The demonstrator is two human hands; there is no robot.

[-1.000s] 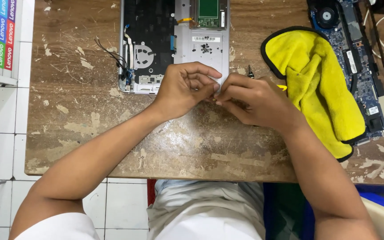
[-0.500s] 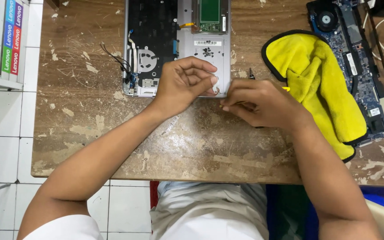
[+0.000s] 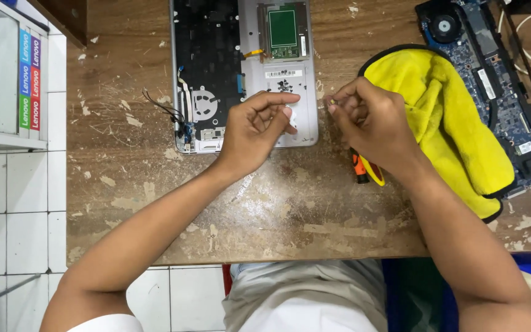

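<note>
Right now the right hand (image 3: 373, 126) pinches a tiny brass-coloured screw (image 3: 330, 100) between thumb and forefinger tips, held just above the worn wooden table (image 3: 124, 178), at about three o'clock from the opened laptop base (image 3: 244, 74). An orange-handled screwdriver (image 3: 360, 169) pokes out from under that palm at its six o'clock; whether it is gripped or only lying beneath I cannot tell. The left hand (image 3: 256, 132) hovers over the base's silver lower corner, fingers curled narrow with thumb and forefinger nearly meeting; if anything sits between them, it is too small to see. A scatter of dark loose screws (image 3: 285, 85) lies on the silver panel at the left hand's twelve o'clock. The yellow cloth (image 3: 456, 123) lies at three o'clock of the right hand, partly over a blue circuit board (image 3: 493, 61). Such a screw looks very light, hard and slippery, easily dropped; it is best held by its head, between fingertips.
</note>
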